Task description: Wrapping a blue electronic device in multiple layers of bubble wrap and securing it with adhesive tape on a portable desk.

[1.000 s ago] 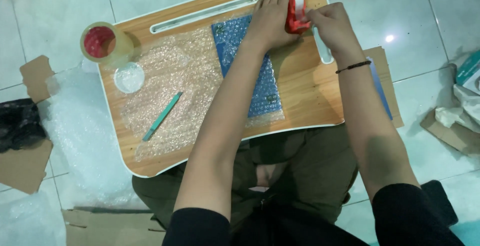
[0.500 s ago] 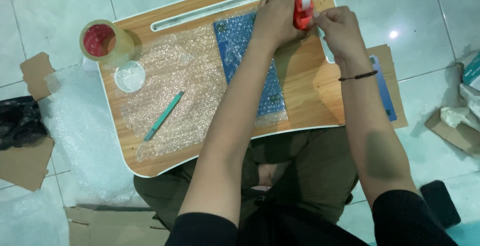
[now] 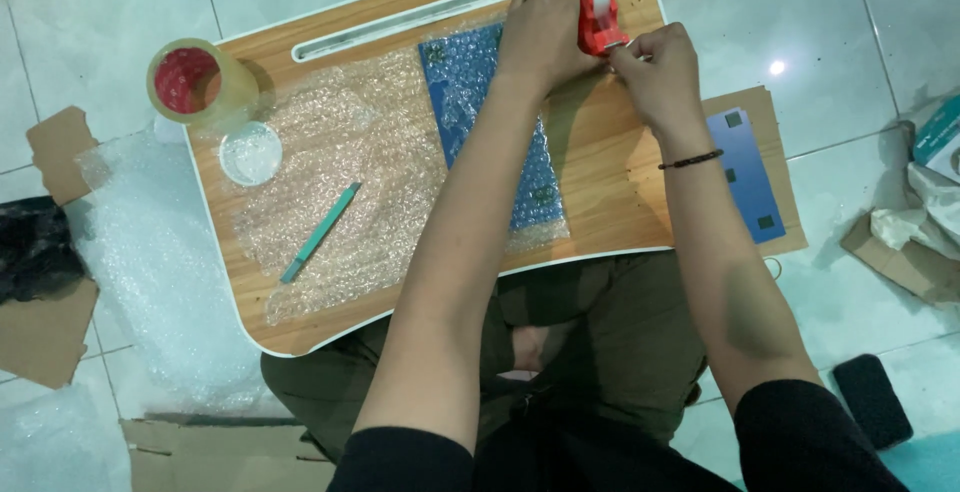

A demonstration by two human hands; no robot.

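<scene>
While the left hand [image 3: 540,27] grips a red tape dispenser [image 3: 598,14] at the far right corner of the lap desk, its fingers are curled closed around the dispenser's side, and the right hand [image 3: 655,70] sits just beside it with its fingertips pinched together at the dispenser's lower edge, seemingly on the tape end, though the strip itself is too small to make out. A dark bracelet [image 3: 690,160] circles the right wrist. Beneath the left forearm lies a flat blue item wrapped in bubble wrap [image 3: 525,167], its far end touching the left hand. All of this rests on a wooden lap desk [image 3: 610,202] with a white rim and a long white slot [image 3: 405,20] along its far edge. To the left on the same board spreads a loose sheet of bubble wrap [image 3: 340,172] with a teal utility knife [image 3: 320,232] lying diagonally on it, a small round clear lid [image 3: 250,154] near it, and a roll of clear packing tape [image 3: 195,84] with a red core at the far left corner. A blue card [image 3: 745,174] lies on flat cardboard [image 3: 790,227] tucked under the desk's right edge. Around the desk is a pale tiled floor [image 3: 100,22], strewn with more bubble wrap [image 3: 140,262], cardboard scraps [image 3: 40,332], a black bag [image 3: 35,252] on the left, a dark sponge-like block [image 3: 872,400] and crumpled paper [image 3: 905,222] on the right. The person sits with olive trousers [image 3: 590,352] under the desk's near edge.
</scene>
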